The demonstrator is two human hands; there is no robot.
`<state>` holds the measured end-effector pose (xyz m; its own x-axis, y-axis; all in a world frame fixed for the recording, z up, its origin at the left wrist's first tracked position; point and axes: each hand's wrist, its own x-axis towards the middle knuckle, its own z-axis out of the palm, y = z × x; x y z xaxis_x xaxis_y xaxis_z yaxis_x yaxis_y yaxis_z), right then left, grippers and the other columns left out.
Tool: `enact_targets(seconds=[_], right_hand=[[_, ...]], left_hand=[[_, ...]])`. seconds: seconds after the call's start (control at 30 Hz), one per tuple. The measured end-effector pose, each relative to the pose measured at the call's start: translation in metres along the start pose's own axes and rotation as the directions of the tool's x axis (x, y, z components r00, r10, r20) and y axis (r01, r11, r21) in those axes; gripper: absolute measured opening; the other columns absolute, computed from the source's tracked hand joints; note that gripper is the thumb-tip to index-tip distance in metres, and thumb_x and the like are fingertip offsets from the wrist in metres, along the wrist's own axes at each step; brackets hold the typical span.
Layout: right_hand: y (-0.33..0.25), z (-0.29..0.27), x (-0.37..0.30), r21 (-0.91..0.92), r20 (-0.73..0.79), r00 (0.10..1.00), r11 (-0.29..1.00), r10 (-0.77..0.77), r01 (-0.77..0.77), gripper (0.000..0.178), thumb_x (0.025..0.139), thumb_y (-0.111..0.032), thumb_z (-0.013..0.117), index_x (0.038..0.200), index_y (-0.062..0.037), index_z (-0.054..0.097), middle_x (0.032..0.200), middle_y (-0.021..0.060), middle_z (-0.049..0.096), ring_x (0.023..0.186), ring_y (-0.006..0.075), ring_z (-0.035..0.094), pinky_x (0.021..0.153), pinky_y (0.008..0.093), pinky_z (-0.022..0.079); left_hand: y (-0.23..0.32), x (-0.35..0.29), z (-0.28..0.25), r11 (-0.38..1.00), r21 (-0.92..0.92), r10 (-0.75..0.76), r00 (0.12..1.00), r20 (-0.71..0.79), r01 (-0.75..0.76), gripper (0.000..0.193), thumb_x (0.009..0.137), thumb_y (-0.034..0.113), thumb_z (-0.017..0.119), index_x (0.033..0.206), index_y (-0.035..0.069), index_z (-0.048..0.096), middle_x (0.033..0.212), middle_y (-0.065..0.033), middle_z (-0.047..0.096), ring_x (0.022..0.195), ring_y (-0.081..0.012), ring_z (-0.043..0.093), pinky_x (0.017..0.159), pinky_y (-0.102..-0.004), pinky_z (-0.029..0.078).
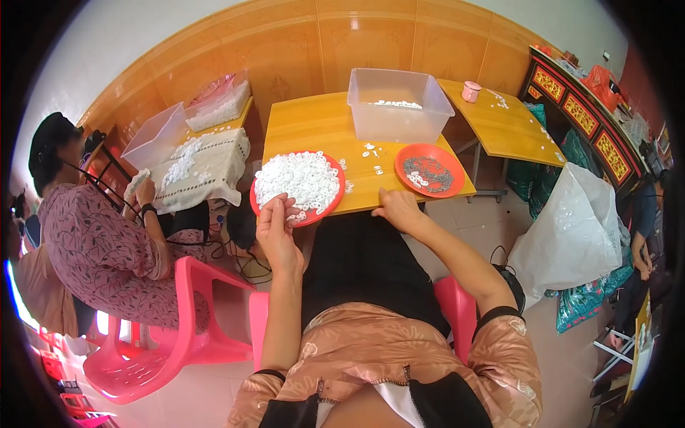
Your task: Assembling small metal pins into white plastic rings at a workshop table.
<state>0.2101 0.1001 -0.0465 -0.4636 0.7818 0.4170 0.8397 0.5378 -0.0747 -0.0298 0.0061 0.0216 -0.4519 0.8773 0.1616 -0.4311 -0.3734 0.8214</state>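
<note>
A red round plate (340, 191) heaped with small white plastic pieces (300, 178) sits at the near left of my yellow table (300, 114). Over its near rim is my left hand (277, 227), thumb and fingers pinched together around what looks like one of the white pieces. At the table's near edge, between the two plates, my right hand (399, 212) has its fingers curled in; whatever they hold, if anything, is hidden. To its right stands an orange-red plate (457, 165) with small dark grey metal parts (439, 175) and a few white pieces.
Several loose white pieces (378, 170) lie between the plates. Behind them stands a clear plastic bin (399, 125). On my left a person (114, 221) works at a cloth-covered table (228, 157), beside a pink chair (193, 307). A big white sack (571, 235) stands at right.
</note>
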Motion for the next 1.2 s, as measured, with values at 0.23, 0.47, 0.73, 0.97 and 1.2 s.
enact_targets(seconds=[0.23, 0.47, 0.73, 0.97, 1.2], right_hand=[[0.012, 0.002, -0.011, 0.109, -0.187, 0.981, 0.991, -0.056, 0.078, 0.024, 0.075, -0.026, 0.066, 0.068, -0.0032, 0.061, 0.065, 0.0172, 0.061, 0.062, 0.0339, 0.060, 0.052, 0.0393, 0.047], [-0.032, -0.059, 0.009, 0.802, 0.316, 0.935, 0.482, 0.160, -0.354, 0.018, 0.082, -0.019, 0.063, 0.079, -0.0012, 0.065, 0.057, -0.0001, 0.053, 0.051, 0.0071, 0.047, 0.047, 0.0227, 0.036], [-0.067, -0.088, 0.030, 0.857, 0.331, 0.943, 0.433, -0.045, -0.280, 0.018, 0.084, -0.018, 0.061, 0.078, -0.0011, 0.064, 0.058, -0.0023, 0.052, 0.053, 0.0032, 0.045, 0.047, 0.0196, 0.034], [-0.097, -0.093, 0.060, 0.820, 0.189, 0.968, 0.568, -0.163, -0.065, 0.021, 0.084, -0.018, 0.058, 0.078, 0.0014, 0.064, 0.058, 0.0014, 0.054, 0.054, 0.0069, 0.048, 0.050, 0.0233, 0.039], [-0.094, -0.047, 0.096, 0.563, 0.018, 0.998, 0.826, -0.055, 0.035, 0.011, 0.072, -0.014, 0.061, 0.073, -0.0062, 0.068, 0.070, 0.0128, 0.064, 0.070, 0.0271, 0.063, 0.064, 0.0384, 0.049]], left_hand=[[-0.010, 0.004, -0.003, 0.997, 0.026, -0.069, 0.998, 0.011, 0.069, 0.020, 0.091, 0.017, 0.053, 0.102, 0.002, 0.058, 0.088, -0.0045, 0.062, 0.071, -0.0070, 0.056, 0.060, -0.0176, 0.042], [-0.017, -0.006, 0.008, 0.950, 0.274, -0.197, 0.968, 0.153, 0.150, 0.020, 0.088, 0.013, 0.058, 0.102, 0.001, 0.064, 0.087, -0.0015, 0.062, 0.071, -0.0050, 0.055, 0.062, -0.0171, 0.040], [-0.013, -0.017, 0.015, 0.855, 0.471, 0.024, 0.924, 0.381, -0.216, 0.019, 0.080, 0.002, 0.063, 0.099, -0.001, 0.065, 0.084, -0.0019, 0.062, 0.072, -0.0074, 0.057, 0.068, -0.0204, 0.045], [0.020, -0.007, 0.008, 0.599, 0.655, 0.244, 0.884, 0.398, -0.461, 0.021, 0.076, 0.001, 0.064, 0.097, 0.003, 0.066, 0.077, -0.0083, 0.063, 0.067, -0.0126, 0.059, 0.063, -0.0243, 0.047], [0.029, 0.013, -0.016, 0.704, 0.585, 0.370, 0.911, 0.182, -0.403, 0.012, 0.081, 0.001, 0.059, 0.092, -0.001, 0.065, 0.077, -0.0054, 0.061, 0.070, -0.0112, 0.059, 0.064, -0.0226, 0.046]])
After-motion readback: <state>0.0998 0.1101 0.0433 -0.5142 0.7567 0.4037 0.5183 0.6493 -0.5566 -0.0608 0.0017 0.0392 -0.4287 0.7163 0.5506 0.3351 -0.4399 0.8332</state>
